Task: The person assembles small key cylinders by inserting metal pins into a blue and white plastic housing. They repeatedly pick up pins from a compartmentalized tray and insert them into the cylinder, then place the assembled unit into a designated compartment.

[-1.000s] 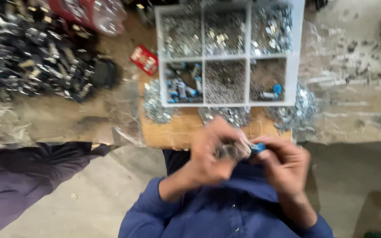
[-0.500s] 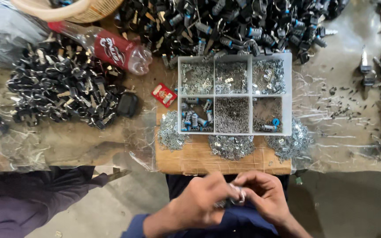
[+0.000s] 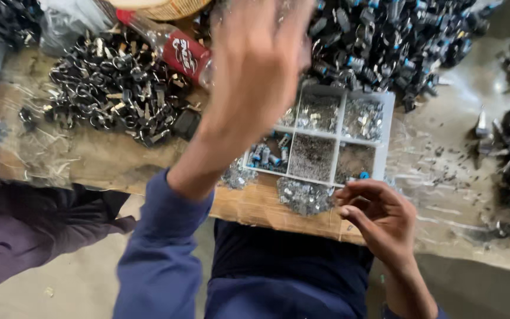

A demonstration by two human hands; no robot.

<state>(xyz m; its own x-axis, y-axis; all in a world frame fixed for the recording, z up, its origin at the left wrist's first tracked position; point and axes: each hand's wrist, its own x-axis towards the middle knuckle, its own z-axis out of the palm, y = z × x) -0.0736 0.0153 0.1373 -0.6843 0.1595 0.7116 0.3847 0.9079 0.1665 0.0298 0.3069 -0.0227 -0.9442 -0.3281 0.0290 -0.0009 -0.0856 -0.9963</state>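
Left hand (image 3: 255, 65) is raised, blurred, over the compartment box (image 3: 385, 139); its grip cannot be told. Right hand (image 3: 379, 218) hovers loosely curled, empty, beside washers (image 3: 302, 196) on the counter (image 3: 90, 159).

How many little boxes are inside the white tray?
5 show in the white tray: two on the top row at the middle and right, three on the bottom row. The left hand covers the top-left corner, so a sixth may be hidden.
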